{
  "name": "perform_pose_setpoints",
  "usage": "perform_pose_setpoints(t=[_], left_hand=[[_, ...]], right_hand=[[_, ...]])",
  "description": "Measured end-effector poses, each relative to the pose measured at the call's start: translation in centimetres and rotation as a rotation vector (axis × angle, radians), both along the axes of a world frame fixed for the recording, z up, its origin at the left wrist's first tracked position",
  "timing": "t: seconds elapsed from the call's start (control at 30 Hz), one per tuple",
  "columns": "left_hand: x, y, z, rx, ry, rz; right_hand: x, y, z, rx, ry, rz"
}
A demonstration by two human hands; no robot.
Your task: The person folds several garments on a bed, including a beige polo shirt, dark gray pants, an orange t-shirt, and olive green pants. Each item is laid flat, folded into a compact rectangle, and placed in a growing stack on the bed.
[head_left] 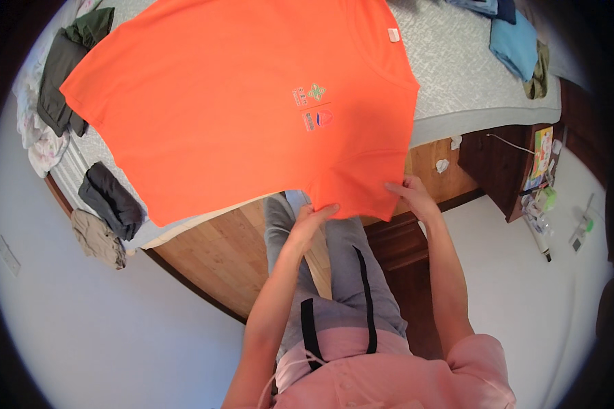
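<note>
A bright orange T-shirt (pixel 225 116) lies spread over the bed, its neckline with a pale label toward the far right and small printed emblems on its chest. One sleeve hangs past the bed's near edge. My left hand (pixel 310 223) pinches that sleeve at its lower left corner, thumb on top. At the sleeve's right edge, my right hand (pixel 414 196) grips the cloth between thumb and fingers. The fingertips of both hands are partly hidden by the fabric.
The bed (pixel 457 75) carries dark folded clothes (pixel 110 200) and a beige garment (pixel 98 238) at left, with a blue folded garment (pixel 514 46) at far right. A dark wooden nightstand (pixel 494 163) holding small items stands at right. Wooden floor (pixel 218 255) shows below.
</note>
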State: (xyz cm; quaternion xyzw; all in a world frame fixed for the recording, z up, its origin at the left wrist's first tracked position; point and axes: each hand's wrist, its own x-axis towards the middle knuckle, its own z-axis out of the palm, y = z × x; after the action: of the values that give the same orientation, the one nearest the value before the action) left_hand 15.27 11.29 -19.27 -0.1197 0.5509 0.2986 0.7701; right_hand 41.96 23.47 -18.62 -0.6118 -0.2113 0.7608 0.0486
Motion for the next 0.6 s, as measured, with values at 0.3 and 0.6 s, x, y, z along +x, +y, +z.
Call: perform_pose_setpoints(t=[0.3, 0.6], left_hand=[[-8.4, 2.6, 0.9, 0.060, -0.398, 0.810], [-28.3, -7.3, -2.1, -0.357, 1.151, 0.706]], right_hand=[[-4.9, 7.0, 4.1, 0.018, 0.104, -0.581], [-2.8, 5.3, -1.9, 0.417, -0.618, -0.154]])
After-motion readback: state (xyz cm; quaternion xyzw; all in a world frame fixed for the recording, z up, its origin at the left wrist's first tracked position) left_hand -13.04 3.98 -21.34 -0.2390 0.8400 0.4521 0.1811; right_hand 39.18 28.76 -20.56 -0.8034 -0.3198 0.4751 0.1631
